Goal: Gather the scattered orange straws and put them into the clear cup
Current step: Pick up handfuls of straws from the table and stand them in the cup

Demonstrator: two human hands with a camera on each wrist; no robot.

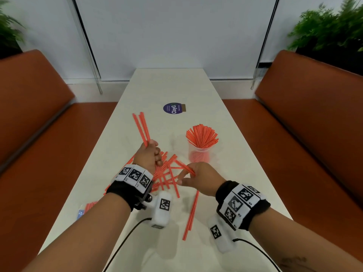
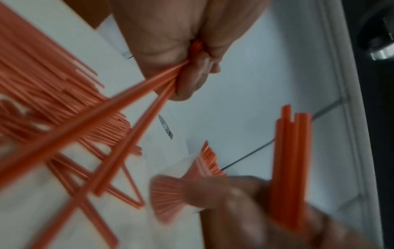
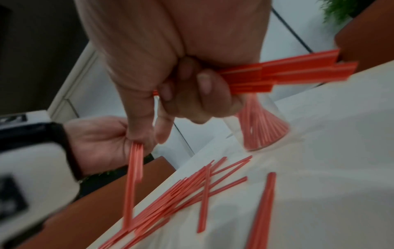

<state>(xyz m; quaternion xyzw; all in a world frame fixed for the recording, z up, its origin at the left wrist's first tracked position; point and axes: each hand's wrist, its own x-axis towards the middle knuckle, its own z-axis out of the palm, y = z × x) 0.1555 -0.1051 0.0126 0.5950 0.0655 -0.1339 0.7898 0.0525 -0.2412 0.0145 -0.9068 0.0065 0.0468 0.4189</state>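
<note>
Near the middle of the white table (image 1: 167, 85), the clear cup (image 1: 198, 154) stands packed with orange straws (image 1: 202, 136) that fan out above its rim. My left hand (image 1: 150, 156) grips a bundle of straws (image 1: 141, 126) pointing up and away. My right hand (image 1: 198, 175) pinches a few straws (image 1: 185, 167) just above the scattered pile (image 1: 167, 174) between the hands. The right wrist view shows the right hand's fingers (image 3: 204, 84) curled round its straws (image 3: 298, 72), with the cup (image 3: 263, 128) beyond. Two loose straws (image 1: 191, 214) lie near my right wrist.
A packet of straws (image 1: 88, 208) lies at the table's left edge. A round dark sticker (image 1: 173, 108) is on the far half of the table. Orange benches (image 1: 35, 107) flank both long sides. Cables trail from the wrist cameras across the near table.
</note>
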